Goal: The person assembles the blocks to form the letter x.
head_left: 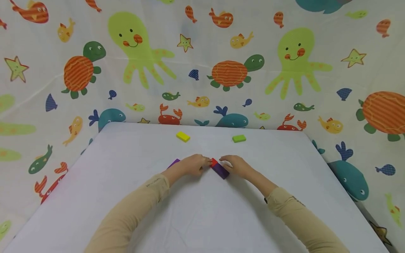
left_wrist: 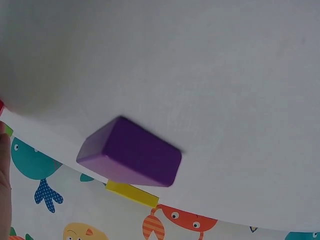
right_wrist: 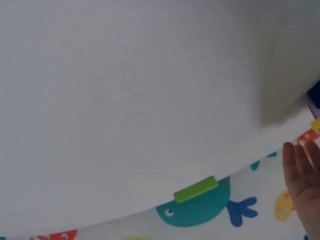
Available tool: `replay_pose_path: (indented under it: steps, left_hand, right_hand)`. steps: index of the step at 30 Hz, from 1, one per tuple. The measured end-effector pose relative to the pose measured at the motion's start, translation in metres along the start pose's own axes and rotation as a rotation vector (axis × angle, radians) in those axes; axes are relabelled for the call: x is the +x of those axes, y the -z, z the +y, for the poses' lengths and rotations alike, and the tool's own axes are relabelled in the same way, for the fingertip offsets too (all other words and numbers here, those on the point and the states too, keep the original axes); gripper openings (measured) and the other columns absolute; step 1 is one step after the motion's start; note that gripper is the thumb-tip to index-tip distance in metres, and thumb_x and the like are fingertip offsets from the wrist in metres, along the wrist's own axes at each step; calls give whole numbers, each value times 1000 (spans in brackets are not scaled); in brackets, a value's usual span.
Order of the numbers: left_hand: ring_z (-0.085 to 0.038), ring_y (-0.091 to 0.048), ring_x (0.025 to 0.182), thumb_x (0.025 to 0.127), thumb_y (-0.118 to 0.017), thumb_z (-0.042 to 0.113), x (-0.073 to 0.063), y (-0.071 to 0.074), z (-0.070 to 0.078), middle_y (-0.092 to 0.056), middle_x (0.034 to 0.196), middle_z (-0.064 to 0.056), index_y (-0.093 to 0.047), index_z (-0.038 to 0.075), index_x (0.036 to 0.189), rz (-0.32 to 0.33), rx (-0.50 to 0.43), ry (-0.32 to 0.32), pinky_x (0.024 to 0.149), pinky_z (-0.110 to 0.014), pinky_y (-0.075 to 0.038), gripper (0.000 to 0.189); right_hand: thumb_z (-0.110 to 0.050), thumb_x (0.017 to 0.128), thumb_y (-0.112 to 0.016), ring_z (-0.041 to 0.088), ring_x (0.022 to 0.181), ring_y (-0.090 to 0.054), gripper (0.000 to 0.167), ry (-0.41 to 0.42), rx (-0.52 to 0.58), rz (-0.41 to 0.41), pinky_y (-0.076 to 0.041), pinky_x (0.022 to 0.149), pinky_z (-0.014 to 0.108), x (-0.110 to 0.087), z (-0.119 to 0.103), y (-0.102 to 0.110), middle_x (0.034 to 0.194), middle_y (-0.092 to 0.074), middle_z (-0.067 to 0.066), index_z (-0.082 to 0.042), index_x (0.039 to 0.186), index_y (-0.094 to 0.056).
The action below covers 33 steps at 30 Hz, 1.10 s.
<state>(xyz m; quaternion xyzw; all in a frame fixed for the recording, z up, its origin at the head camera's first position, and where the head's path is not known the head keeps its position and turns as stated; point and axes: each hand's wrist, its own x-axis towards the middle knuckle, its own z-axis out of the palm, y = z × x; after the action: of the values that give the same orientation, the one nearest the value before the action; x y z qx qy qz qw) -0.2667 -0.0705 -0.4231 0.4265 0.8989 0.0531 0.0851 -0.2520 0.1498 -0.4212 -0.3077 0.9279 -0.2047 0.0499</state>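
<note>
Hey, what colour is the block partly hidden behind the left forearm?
Purple; that block shows best in the left wrist view.

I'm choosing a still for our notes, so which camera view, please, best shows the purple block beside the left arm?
The left wrist view: there the purple block appears large and unobstructed. In the head view, the left arm partly hides it; the right wrist view doesn't show it.

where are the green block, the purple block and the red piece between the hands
Green block point(head_left: 238, 137): head view, middle of its top face.
Purple block point(left_wrist: 142, 151): left wrist view, middle of its broad dark face.
Red piece point(head_left: 214, 162): head view, its visible red surface.
</note>
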Motion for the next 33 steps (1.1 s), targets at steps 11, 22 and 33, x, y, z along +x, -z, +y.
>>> replay_pose_path:
  steps: [11,22,33]
  left_hand:
    - [-25,-56,120,88,-56,4,2,-4,-1,-57,134,-8,-56,7,131,-13,9,-2,102,-36,-45,43]
    - [-25,-56,121,87,-57,5,-3,-7,-1,-57,133,-7,-57,7,130,-12,-10,8,102,-37,-45,43]
    - [-26,-57,120,87,-56,1,1,-2,-1,-61,129,-8,-61,5,125,23,-44,19,103,-39,-45,38]
  right_hand:
    - [8,88,-54,30,127,-50,43,180,-318,-128,-47,99,41,-7,2,-2,137,-52,16,1,130,-54]
    - [5,91,-49,29,127,-51,41,263,-383,-175,-47,99,41,-3,-2,-9,135,-55,13,-2,131,-54]
    - [-2,95,-47,29,122,-55,35,190,-399,-194,-48,97,41,2,-13,-4,130,-59,14,-3,128,-58]
